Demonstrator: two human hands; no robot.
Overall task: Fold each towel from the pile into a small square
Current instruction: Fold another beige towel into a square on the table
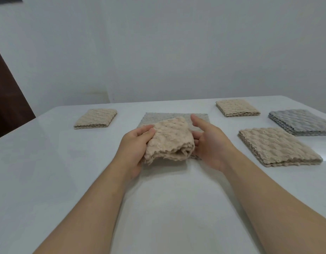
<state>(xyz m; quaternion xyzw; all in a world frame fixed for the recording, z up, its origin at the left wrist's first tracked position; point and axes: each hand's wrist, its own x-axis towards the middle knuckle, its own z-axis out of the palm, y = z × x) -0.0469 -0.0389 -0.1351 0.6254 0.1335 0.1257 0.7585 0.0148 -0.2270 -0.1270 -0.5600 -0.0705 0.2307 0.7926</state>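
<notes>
A folded beige towel (169, 140) is held just above the white table (48, 162), over a flat grey towel (177, 116) that lies spread beneath it. My left hand (134, 149) grips the beige towel's left edge, thumb on top. My right hand (210, 143) is at its right side with fingers spread and the index finger pointing away; its thumb touches the towel's right edge.
A folded beige towel (96, 119) lies at the far left. At the far right lies another folded beige towel (237, 108). A stack of beige towels (277, 145) and a stack of grey towels (301, 121) sit on the right.
</notes>
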